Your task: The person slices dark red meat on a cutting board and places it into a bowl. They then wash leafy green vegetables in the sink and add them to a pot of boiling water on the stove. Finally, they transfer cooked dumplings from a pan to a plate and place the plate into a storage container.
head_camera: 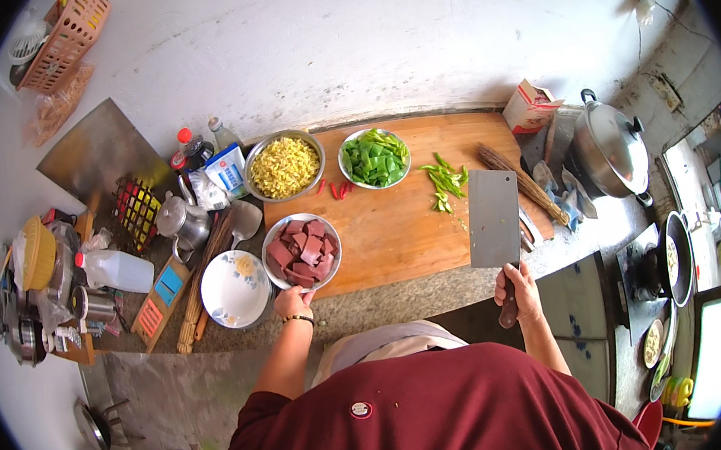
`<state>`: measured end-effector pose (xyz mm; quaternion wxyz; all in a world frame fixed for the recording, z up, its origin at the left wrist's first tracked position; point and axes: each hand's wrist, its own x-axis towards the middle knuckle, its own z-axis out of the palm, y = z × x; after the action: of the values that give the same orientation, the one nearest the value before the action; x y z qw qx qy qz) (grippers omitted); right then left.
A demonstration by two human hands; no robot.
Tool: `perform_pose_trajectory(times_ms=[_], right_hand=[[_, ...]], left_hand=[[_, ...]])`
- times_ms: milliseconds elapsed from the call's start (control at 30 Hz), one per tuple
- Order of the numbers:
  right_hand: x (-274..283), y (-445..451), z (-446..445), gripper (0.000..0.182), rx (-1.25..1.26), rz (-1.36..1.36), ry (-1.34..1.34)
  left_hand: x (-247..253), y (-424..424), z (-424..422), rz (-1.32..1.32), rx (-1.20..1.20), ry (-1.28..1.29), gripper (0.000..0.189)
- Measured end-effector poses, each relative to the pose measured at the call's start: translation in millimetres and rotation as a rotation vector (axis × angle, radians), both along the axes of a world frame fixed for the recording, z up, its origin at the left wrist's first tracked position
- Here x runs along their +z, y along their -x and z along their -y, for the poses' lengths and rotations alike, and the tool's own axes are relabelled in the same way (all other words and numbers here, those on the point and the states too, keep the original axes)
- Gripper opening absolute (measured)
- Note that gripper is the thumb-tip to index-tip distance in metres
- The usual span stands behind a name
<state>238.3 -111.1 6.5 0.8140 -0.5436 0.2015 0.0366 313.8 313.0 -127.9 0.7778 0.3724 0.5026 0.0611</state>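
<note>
My right hand [518, 291] grips the wooden handle of a cleaver [493, 219], its broad blade raised over the right part of a wooden cutting board [394, 235]. My left hand [294, 304] holds the near rim of a bowl of dark red meat-like chunks [302, 251] at the board's left edge. Sliced green peppers [447, 181] lie loose near the blade. Behind them, to the left, stands a bowl of green pepper pieces [375, 158]. Small red chili pieces [337, 189] lie beside a metal bowl of chopped yellow food [285, 166].
White floral plates [236, 289] are stacked at the left, near a metal kettle [182, 219], a spatula [245, 222] and bottles. A straw whisk [519, 183] lies across the board's right side. Farther right are a lidded steel pot [610, 149] and a wok [679, 259].
</note>
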Motion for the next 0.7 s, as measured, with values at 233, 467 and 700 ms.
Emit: perform_pose_trajectory(times_ms=[233, 467, 700], right_hand=[[1, 15, 13, 0.009, -0.108, -0.012, -0.002], [2, 15, 33, 0.009, -0.184, 0.008, 0.016], [-2, 11, 52, 0.010, -0.229, 0.044, 0.055]], left_hand=[[-25, -10, -5, 0.083, 0.020, 0.024, 0.013], [-37, -26, -23, 0.098, -0.112, 0.065, 0.011], [-42, -41, -41, 0.067, -0.164, 0.044, 0.021]])
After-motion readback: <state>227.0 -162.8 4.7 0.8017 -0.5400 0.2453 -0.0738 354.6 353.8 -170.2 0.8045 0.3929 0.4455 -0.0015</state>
